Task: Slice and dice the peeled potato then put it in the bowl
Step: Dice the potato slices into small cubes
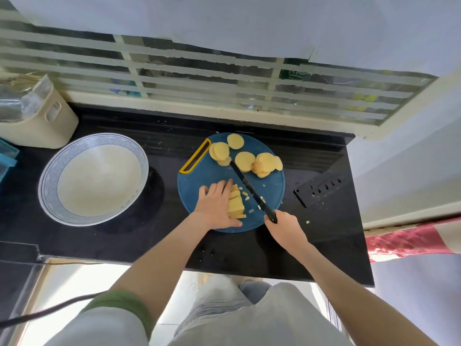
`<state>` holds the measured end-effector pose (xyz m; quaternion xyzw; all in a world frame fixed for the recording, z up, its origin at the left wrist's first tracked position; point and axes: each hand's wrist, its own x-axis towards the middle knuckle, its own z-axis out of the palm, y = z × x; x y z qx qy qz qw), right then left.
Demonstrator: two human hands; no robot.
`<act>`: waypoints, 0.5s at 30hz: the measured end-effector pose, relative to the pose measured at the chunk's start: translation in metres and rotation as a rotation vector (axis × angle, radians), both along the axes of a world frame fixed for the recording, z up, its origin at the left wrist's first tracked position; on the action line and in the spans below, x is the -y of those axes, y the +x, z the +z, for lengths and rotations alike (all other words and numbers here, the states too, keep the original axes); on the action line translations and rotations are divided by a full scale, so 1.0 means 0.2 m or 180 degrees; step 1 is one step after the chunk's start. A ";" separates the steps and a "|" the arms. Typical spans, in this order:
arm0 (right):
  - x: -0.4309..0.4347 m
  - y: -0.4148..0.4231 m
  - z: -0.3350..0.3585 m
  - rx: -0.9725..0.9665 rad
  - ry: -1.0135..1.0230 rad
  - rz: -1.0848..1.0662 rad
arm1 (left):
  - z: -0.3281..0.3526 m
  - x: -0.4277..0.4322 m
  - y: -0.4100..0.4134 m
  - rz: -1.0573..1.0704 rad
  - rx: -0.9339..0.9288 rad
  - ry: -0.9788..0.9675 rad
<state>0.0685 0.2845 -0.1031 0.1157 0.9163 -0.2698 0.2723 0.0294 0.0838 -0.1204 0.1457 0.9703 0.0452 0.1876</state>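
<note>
Dicing the potato strips on the cutting board.
Left grip curls over them, right grip wraps the knife; fingertips should tuck back, I think.

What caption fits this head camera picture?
Left hand holds potato strips on a board; right hand holds a knife beside them.
</note>
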 end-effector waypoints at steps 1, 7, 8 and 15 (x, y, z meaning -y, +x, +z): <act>0.00 0.00 -0.01 0.0016 -0.0050 -0.0118 | -0.01 -0.02 0.00 -0.0009 -0.0046 -0.0028; 0.00 0.01 -0.03 0.0052 -0.0258 -0.0471 | -0.07 -0.09 0.00 0.0103 -0.0361 -0.0003; 0.00 0.01 -0.04 0.0060 -0.0276 -0.0467 | -0.08 -0.08 0.00 0.0103 -0.0412 0.0049; 0.04 0.01 -0.06 0.0082 -0.0337 -0.0535 | -0.10 -0.07 -0.03 -0.0097 -0.0556 0.0131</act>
